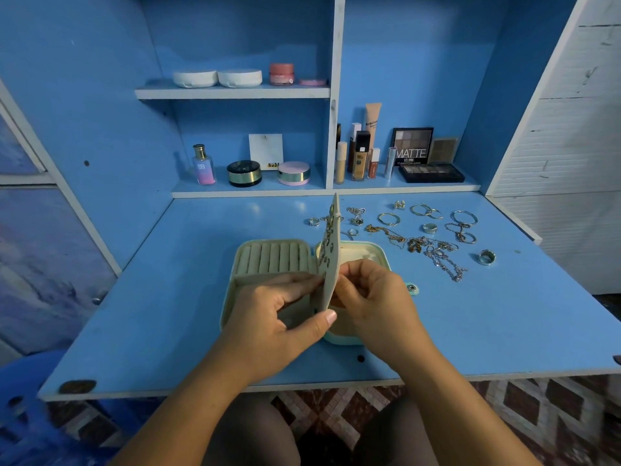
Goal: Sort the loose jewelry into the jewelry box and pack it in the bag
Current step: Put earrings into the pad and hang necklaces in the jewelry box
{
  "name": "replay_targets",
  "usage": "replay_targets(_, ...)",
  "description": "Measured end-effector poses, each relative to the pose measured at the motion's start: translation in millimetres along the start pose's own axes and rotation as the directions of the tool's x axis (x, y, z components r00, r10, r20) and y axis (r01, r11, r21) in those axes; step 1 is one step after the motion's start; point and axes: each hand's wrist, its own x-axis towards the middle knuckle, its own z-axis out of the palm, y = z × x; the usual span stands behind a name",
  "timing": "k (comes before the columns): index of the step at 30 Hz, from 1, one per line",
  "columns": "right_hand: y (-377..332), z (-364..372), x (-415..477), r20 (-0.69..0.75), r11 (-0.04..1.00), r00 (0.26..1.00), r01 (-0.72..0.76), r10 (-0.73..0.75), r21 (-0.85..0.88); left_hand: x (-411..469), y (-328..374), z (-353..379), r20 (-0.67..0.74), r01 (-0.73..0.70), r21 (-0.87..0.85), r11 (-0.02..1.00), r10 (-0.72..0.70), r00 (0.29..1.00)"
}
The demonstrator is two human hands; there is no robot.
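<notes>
Jewelry box point(268, 258) lies open. Left hand point(279, 319) grips its upright flap point(331, 237); right hand point(374, 297) pinches the flap's other side. Loose jewelry point(416, 244) lies right of the box.

The open mint-green jewelry box's point(268, 260) near half is covered. Whether the right fingers point(356, 269) pinch anything is too small to tell.
</notes>
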Motion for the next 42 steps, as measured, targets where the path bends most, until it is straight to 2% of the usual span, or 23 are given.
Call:
replay_targets(9,-6,-9,11,0.161,0.961,0.983,0.127,-0.089,-0.245,0,-2,-1,0.015,0.018,0.009,1.0,-0.018,1.0)
replay_targets(15,-8,-17,9,0.177,0.927,0.972,0.204,-0.154,-0.315,1,-2,0,0.011,-0.009,0.092,0.996,0.008,1.0)
replay_targets(17,-9,-21,6,0.117,0.976,0.987,0.13,-0.111,-0.175,0,0,2,-0.004,-0.012,0.157,0.988,0.012,1.0)
replay_targets(18,-9,-24,4,0.071,0.998,0.995,0.068,-0.066,-0.017,1,1,4,0.002,-0.009,0.175,0.985,0.009,1.0)
replay_targets(20,-13,-31,-2,-0.007,0.96,0.999,-0.047,0.051,0.275,2,2,6,0.029,-0.013,0.198,0.98,0.008,1.0)
replay_targets(21,-14,-35,-3,-0.033,0.941,0.996,-0.071,0.086,0.332,2,2,7,0.032,-0.011,0.218,0.976,0.004,0.999)
replay_targets(23,-14,-43,-6,-0.032,0.938,0.994,-0.085,0.101,0.337,6,2,5,0.006,-0.019,0.3,0.954,0.019,1.0)
replay_targets(26,-10,-51,-10,-0.054,0.98,0.994,-0.083,0.094,0.178,15,4,0,-0.005,-0.018,0.41,0.912,0.022,1.0)
replay_targets(28,-2,-56,-10,-0.11,0.994,0.993,-0.047,0.036,-0.098,25,3,-6,0.024,0.014,0.48,0.877,-0.029,0.999)
replay_targets(30,7,-61,-10,-0.134,0.922,0.99,-0.006,-0.049,-0.387,35,-1,-13,0.05,0.048,0.54,0.841,-0.089,0.995)
replay_targets(32,14,-62,-11,-0.126,0.84,0.988,0.011,-0.094,-0.543,45,-7,-19,0.051,0.08,0.562,0.823,-0.131,0.99)
replay_targets(37,30,-57,-15,-0.094,0.703,0.981,0.055,-0.172,-0.709,55,-22,-19,0.042,0.118,0.617,0.778,-0.182,0.982)
replay_targets(42,25,-61,-13,-0.045,0.619,0.982,0.079,-0.182,-0.782,54,-28,-13,0.013,0.119,0.655,0.746,-0.169,0.986)
